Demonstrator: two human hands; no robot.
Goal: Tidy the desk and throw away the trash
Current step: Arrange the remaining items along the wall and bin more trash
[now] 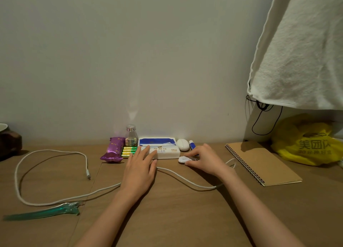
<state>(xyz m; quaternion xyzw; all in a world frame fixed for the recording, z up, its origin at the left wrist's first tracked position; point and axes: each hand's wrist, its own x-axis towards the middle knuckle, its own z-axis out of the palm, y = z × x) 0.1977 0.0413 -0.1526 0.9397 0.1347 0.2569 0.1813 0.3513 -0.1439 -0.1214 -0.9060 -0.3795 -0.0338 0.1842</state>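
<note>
My left hand (140, 166) lies flat with straight fingers, its fingertips against the front of a white tissue pack (163, 150) with a blue top, and it rests over a white charging cable (55, 200). My right hand (202, 158) curls over a small white charger plug (183, 160) at the cable's end and pinches it between thumb and fingers. A purple snack wrapper (113, 150), a green battery pack (128, 151) and a small pill bottle (131, 135) sit left of the tissues by the wall.
A white oval case (183, 144) and a blue-white tube (192, 144) lie right of the tissues. A brown spiral notebook (259, 161) and yellow plastic bag (308, 142) are at right, under hanging white cloth (300, 52). A teal hair clip (46, 212) lies front left.
</note>
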